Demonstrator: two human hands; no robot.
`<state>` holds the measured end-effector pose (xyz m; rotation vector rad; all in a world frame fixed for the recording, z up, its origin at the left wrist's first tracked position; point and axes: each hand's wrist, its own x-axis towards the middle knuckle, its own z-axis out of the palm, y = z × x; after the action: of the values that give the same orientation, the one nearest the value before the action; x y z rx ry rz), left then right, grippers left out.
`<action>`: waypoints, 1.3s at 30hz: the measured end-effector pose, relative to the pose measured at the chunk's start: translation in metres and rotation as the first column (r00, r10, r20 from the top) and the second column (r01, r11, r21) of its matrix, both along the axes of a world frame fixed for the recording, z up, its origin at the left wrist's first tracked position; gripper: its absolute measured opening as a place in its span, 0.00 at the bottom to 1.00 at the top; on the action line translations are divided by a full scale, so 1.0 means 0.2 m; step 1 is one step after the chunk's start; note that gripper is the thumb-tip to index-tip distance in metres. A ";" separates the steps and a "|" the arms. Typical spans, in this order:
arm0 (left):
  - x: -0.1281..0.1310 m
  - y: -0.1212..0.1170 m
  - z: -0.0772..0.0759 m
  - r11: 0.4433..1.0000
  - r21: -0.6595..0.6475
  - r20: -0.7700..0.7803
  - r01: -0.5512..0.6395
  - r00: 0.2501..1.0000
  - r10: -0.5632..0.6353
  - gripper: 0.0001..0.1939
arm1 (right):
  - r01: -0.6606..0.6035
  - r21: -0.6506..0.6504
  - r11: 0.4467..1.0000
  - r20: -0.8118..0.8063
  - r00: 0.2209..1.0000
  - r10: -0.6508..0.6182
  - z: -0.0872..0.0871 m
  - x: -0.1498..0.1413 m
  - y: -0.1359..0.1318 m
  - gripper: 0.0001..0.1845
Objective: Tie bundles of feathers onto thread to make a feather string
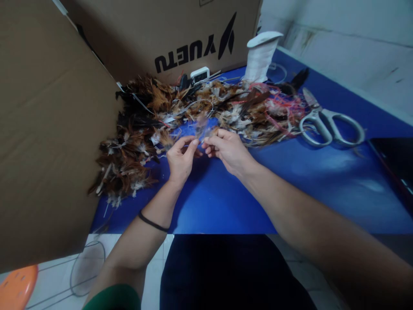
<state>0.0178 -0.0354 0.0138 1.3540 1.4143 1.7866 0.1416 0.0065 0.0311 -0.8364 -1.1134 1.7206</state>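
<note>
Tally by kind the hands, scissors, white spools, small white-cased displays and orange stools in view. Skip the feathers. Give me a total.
Hands: 2 (left hand, right hand)
Scissors: 1 pair
White spool: 1
White-cased display: 1
Orange stool, partly out of frame: 1
Total: 6, counting the scissors as one

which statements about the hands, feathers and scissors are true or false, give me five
1. The left hand and right hand pinch at a small blurred tuft. True.
2. The scissors lie to the right of both hands. True.
3. The right hand holds the scissors. False: they lie on the blue table.
4. A dark band is on the right arm. False: the band is on the left arm.
5. Feathers lie beyond the hands. True.
</note>
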 end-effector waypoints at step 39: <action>-0.02 0.02 -0.01 0.999 0.011 0.074 0.051 0.996 -0.051 0.13 | 0.057 0.241 0.969 0.024 0.998 -0.064 -0.01 -0.03 -0.05 0.12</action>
<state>0.0134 -0.0313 0.0119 1.3026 1.3230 1.7933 0.1353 -0.0035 0.0284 -0.7399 -1.2754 1.4906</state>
